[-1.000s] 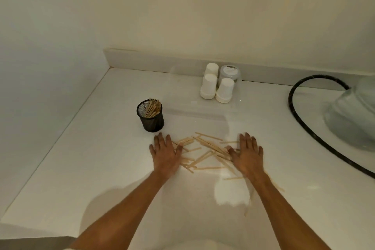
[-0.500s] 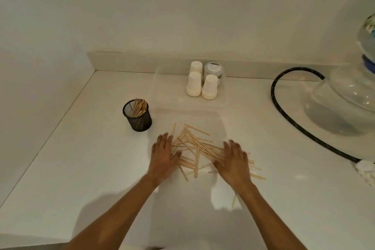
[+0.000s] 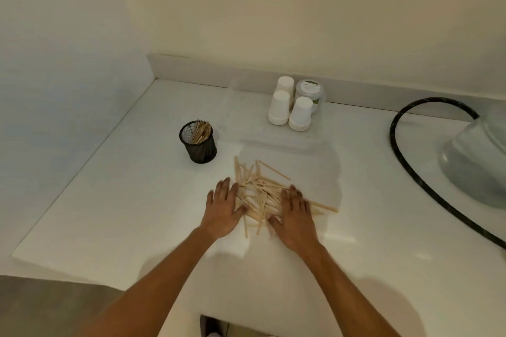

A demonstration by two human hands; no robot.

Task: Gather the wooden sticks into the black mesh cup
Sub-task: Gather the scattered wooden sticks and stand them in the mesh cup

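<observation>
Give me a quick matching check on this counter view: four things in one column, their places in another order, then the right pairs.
Things:
1. black mesh cup
2. loose pile of pale wooden sticks
3. three upturned white paper cups
4. black curved hose

Places:
A. at the back of the white counter, near the wall strip
B. between the left hand and the right hand
C. far right, curving beside a clear vessel
D. behind and left of the pile, already holding some sticks

Pairs: 1-D, 2-B, 3-A, 4-C
</observation>
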